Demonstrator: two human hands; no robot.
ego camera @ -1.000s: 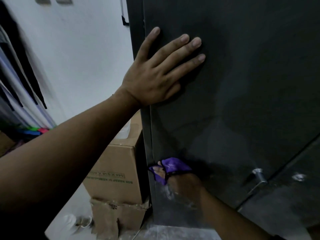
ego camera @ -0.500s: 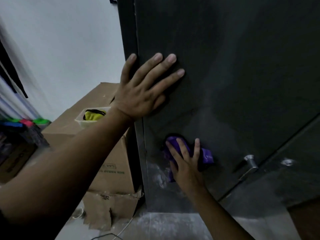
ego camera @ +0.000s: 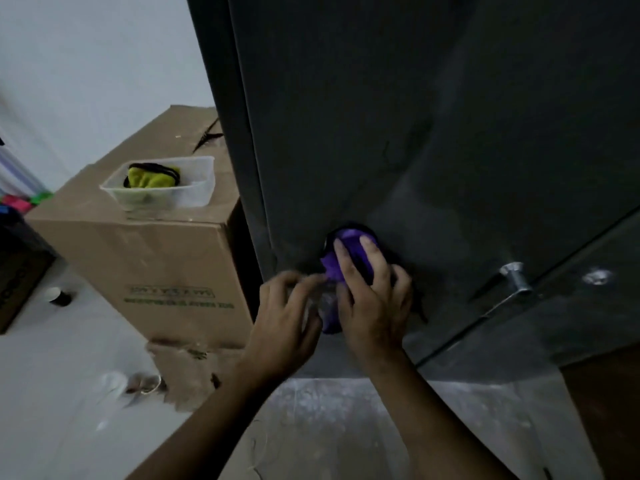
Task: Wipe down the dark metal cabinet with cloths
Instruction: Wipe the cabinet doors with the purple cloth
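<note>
The broad upper face of the dark cabinet [ego camera: 398,98] is left unobstructed. Passage past its left edge is narrowed by a cardboard box [ego camera: 166,258] standing close beside it, with a plastic tub [ego camera: 195,195] on top, and low on the right a protruding metal knob [ego camera: 516,273] is met.

The pale floor [ego camera: 62,393] is carrying a large cardboard box [ego camera: 166,258], which is standing just beside the left side of the dark metal cabinet [ego camera: 415,116]. A torn cardboard piece [ego camera: 187,372] is lying at the box's foot, with small blurred clutter [ego camera: 138,384] next to it. A darker box [ego camera: 17,278] is sitting at the left edge, with a small dark-topped object [ego camera: 60,297] near it.
</note>
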